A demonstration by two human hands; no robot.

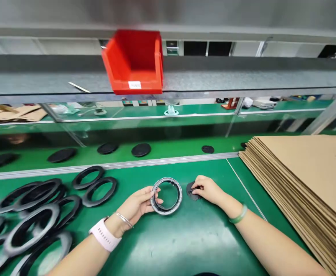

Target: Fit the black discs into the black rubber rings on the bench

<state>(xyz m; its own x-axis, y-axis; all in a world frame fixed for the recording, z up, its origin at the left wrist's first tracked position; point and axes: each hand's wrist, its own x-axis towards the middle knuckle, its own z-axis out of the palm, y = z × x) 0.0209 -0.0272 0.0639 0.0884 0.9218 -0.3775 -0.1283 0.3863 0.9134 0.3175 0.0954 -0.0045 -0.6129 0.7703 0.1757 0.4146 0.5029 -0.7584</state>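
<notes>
My left hand [141, 202] grips a black and grey ring [176, 207] by its left side, thumb and fingers closed round the rim. The ring is held up, its open middle facing me, with the green mat seen through it. To the right, my right hand [207, 189] pinches a small dark round disc [191, 191] at its middle with thumb and fingertips. Whether the disc rests on the mat or hangs just above it I cannot tell. The ring and the disc are apart.
Several black rings [32, 226] lie heaped at left on the green table [168, 245]. Dark discs [141, 150] sit spaced along the green strip behind the metal rail. A tall stack of flat cardboard [305, 165] stands at right. Overhead, a red bin [136, 65] sits on the shelf [213, 74].
</notes>
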